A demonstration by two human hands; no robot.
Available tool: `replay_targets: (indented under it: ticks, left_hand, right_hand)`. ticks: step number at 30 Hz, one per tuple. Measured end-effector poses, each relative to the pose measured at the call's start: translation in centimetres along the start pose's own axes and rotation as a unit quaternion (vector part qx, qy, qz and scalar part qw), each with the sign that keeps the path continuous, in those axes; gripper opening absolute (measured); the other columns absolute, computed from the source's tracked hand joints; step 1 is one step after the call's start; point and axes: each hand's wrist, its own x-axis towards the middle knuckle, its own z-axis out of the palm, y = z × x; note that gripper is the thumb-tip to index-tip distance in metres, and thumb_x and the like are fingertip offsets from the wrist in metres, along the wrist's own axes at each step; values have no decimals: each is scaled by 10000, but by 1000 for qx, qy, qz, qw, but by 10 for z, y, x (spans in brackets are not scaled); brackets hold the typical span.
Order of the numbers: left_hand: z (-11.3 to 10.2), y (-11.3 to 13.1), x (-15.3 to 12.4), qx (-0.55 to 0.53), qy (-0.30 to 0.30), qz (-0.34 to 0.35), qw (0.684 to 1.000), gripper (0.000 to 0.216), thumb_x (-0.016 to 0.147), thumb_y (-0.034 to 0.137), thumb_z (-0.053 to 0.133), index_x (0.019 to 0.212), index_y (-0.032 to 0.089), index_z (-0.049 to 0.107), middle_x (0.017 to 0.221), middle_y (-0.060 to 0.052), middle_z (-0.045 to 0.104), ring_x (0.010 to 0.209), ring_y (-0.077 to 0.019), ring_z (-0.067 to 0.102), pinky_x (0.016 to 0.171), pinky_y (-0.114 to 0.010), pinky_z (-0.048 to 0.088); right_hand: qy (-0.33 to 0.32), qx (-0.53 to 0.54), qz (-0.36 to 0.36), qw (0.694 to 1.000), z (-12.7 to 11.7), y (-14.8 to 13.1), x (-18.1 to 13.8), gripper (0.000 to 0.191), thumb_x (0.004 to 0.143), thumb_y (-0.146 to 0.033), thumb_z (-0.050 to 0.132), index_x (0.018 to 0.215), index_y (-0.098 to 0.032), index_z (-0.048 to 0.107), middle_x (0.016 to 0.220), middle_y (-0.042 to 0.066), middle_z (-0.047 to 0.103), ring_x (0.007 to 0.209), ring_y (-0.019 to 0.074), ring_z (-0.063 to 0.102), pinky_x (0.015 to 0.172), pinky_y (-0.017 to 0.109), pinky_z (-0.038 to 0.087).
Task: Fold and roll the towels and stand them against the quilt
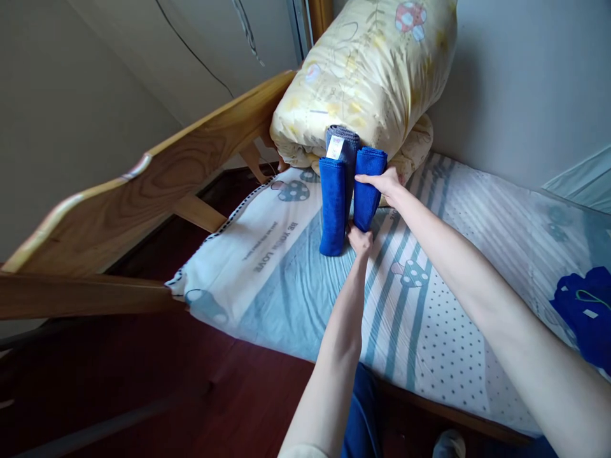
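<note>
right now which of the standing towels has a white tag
The grey towel in the middle, between the left blue towel and right blue towel; neither has one.

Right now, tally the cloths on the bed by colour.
Blue towels standing upright: 2
Grey towel standing upright: 1
Blue cloth lying at the right: 1
Yellow quilt: 1
Total: 5

I count three rolled towels: two blue rolls (333,207) (368,191) and one grey roll (347,141). I also see one yellow quilt (372,70) and one loose blue cloth (585,315).
</note>
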Motion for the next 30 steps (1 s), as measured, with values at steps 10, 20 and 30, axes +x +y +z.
replay_targets:
  ticks: [10, 20, 30]
  left_hand:
    - [4, -11, 9, -22, -11, 43, 999, 721, 758, 220, 683, 1434, 129, 450, 1370, -196, 631, 1310, -393, 586, 1097, -401, 463]
    - [3, -11, -35, 0, 11, 30, 999, 900, 821, 202, 693, 1577, 92, 217, 1630, -254, 347, 1576, -382, 241, 1283, -473, 229]
    - [-1, -49, -209, 51, -141, 130, 980, 842, 870, 254, 668, 1607, 134, 280, 1720, -221, 195, 1623, -341, 105, 1312, -529, 149]
  right_hand:
    - [-15, 18, 25, 999, 3, 6, 11, 590, 569, -250, 966, 1039, -108, 639, 1094, 98, 755, 1145, 290, 715, 1040, 512, 563]
    - [-24, 10, 57, 998, -9, 15, -8, 757, 512, -338, 1005, 1138, -146, 625, 1121, 84, 753, 1108, 276, 719, 1050, 531, 564]
    - [1, -37, 146, 989, -64, 64, -111, 1119, 393, -348, 1035, 1382, -165, 542, 1448, 205, 589, 1352, 330, 590, 1133, 479, 499]
